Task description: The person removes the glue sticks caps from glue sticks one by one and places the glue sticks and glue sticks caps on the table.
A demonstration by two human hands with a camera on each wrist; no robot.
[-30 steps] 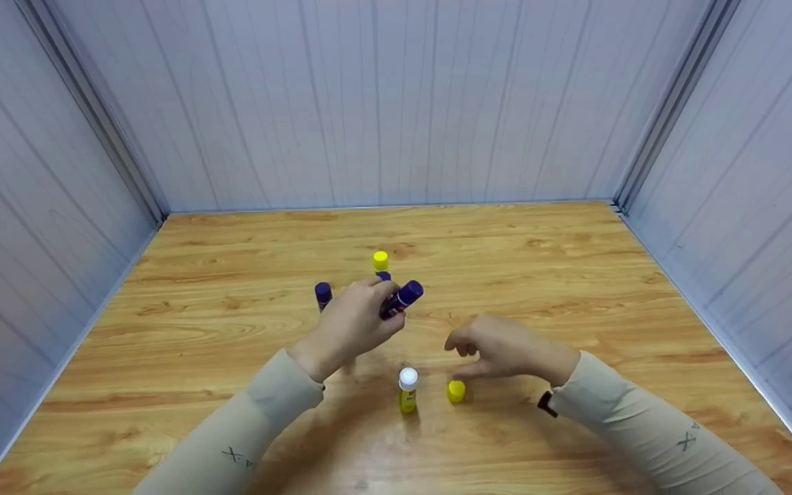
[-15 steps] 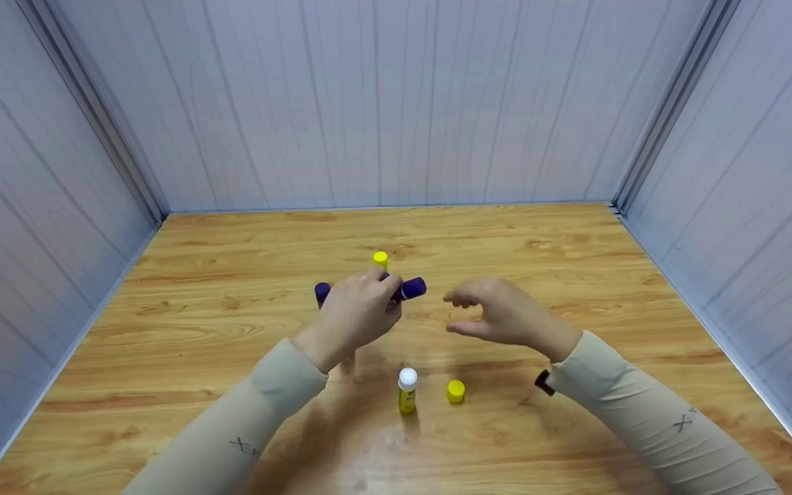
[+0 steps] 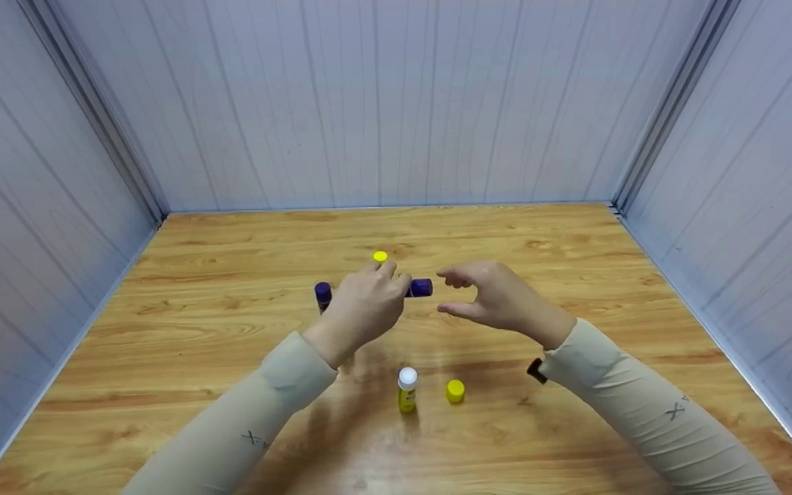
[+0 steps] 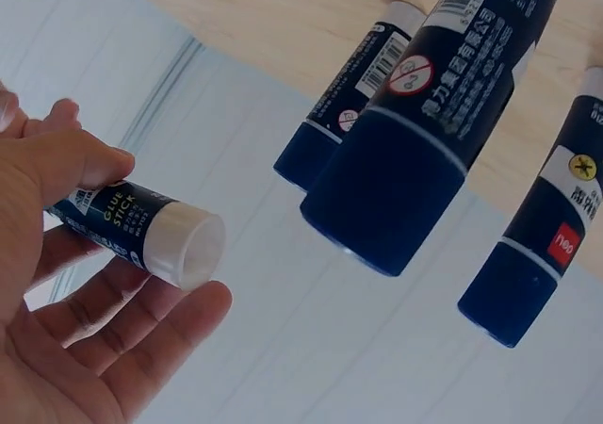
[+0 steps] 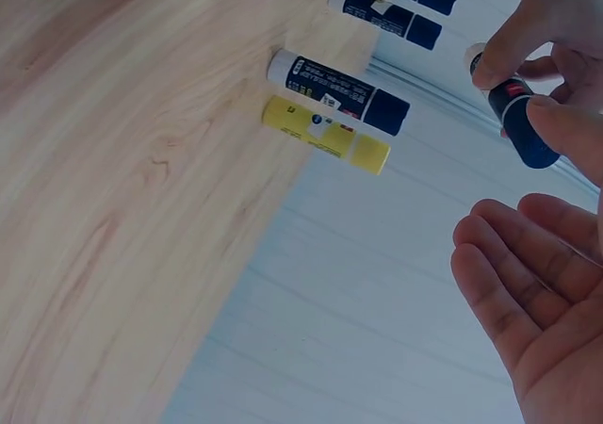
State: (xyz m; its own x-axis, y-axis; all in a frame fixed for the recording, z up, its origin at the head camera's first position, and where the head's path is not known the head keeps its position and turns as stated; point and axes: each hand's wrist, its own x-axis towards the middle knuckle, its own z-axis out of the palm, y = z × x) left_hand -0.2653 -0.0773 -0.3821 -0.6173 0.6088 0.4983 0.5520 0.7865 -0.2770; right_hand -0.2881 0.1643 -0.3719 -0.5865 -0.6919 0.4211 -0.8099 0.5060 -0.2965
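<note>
Nearest on the wooden bench (image 3: 128, 385), a white-topped yellow stick (image 3: 407, 397) stands upright, a yellow cap (image 3: 456, 391) just to its right. Beyond, the right hand's grip (image 3: 506, 299) hovers over the bench, thumb and fingers parted in a loose curve. To its left, the left hand's grip (image 3: 365, 309) pinches a dark blue glue stick (image 3: 421, 287) held sideways, its blue-capped end just beside the right hand's fingertips and facing the gap between them. A second blue stick (image 3: 323, 294) stands just left of the left hand. Farther back, a yellow-capped stick (image 3: 380, 256) stands beside another blue one (image 5: 339, 92), before the pale panelled wall (image 3: 403, 103).
</note>
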